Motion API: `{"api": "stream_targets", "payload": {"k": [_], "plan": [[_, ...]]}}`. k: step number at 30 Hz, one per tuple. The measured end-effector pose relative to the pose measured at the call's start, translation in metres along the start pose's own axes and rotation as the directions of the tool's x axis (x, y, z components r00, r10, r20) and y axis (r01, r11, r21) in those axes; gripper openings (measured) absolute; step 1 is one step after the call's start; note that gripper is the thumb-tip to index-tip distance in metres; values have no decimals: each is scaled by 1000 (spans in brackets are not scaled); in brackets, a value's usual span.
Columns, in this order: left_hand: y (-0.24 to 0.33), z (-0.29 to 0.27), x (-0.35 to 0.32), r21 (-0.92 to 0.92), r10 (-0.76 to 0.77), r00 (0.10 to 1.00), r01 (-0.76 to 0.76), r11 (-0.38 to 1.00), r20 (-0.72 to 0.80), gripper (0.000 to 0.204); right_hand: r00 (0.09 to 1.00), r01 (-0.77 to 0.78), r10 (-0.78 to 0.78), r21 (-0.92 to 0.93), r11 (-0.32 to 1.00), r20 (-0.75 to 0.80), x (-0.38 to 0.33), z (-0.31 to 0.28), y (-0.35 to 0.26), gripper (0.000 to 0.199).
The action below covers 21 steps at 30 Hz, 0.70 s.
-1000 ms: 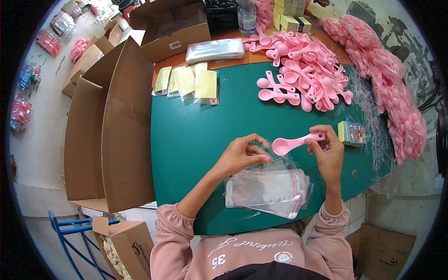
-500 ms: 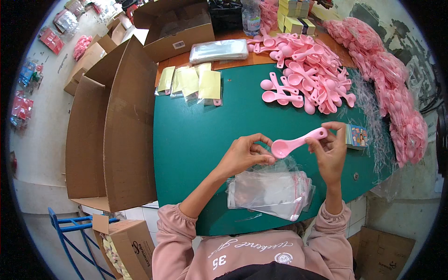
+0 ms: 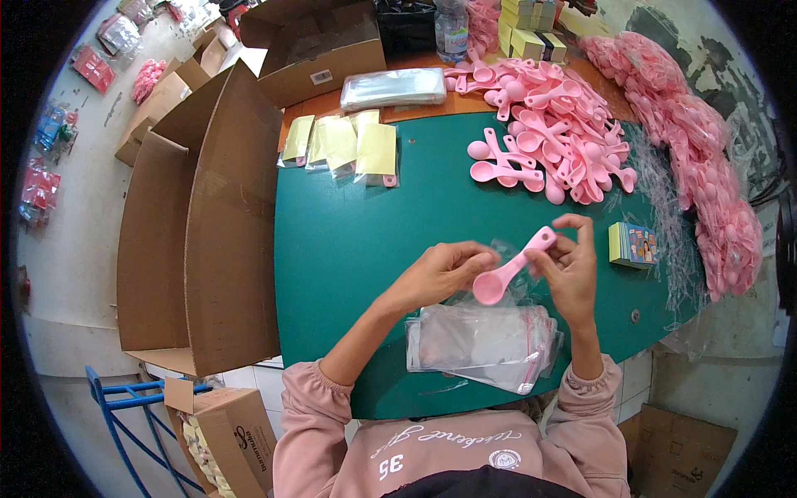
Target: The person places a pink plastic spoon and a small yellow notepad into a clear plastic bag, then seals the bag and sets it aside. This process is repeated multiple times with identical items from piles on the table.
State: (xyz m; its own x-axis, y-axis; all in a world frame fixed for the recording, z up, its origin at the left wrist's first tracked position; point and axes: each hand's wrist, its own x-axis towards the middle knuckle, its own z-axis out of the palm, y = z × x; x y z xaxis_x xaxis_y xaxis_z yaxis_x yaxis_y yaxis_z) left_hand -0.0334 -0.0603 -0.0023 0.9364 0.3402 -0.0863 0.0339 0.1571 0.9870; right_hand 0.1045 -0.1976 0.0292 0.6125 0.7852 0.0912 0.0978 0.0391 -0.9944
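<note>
Bag stack: one loose stack of clear bags (image 3: 473, 339) is lying nearest the body, its layers overlapping too closely to count.
Left hand (image 3: 448, 272): one, its thumb and fingers pinching the edge of one clear bag (image 3: 523, 287).
Right hand (image 3: 569, 270): one, gripping the spoon's handle between thumb and fingers.
Spoon in hand: one pink spoon (image 3: 510, 269) is tilting above the bag stack, bowl toward the left hand; it is showing a round, hollow bowl, smooth plastic and one hole at the handle's end.
Cards: one stack of printed cards (image 3: 638, 246) is standing beyond the right hand.
Yellow-card packets: five visible packets (image 3: 378, 149) are lying beyond the left hand.
Spoon heap: one heap of pink spoons (image 3: 573, 145), uncountable, is spreading farther back.
Bottle: one clear bottle (image 3: 452, 31) is standing behind.
</note>
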Motion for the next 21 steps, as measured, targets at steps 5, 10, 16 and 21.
{"api": "stream_targets", "payload": {"k": [5,10,16,21], "plan": [[8,-5,-3,174,-201,976,184,968,85,30,988,134,-137,-44,990,-68,-2,3,3,23],[17,6,0,52,-54,995,58,997,-78,28,907,387,-311,-266,883,285,-6,3,-3,50],[30,-2,-6,-89,-15,994,5,996,-110,30,929,348,-255,-400,848,268,12,-54,-16,45],[37,-8,1,-66,-56,994,50,997,-92,31,892,-432,-217,-890,-149,-396,14,-218,39,30]]}}
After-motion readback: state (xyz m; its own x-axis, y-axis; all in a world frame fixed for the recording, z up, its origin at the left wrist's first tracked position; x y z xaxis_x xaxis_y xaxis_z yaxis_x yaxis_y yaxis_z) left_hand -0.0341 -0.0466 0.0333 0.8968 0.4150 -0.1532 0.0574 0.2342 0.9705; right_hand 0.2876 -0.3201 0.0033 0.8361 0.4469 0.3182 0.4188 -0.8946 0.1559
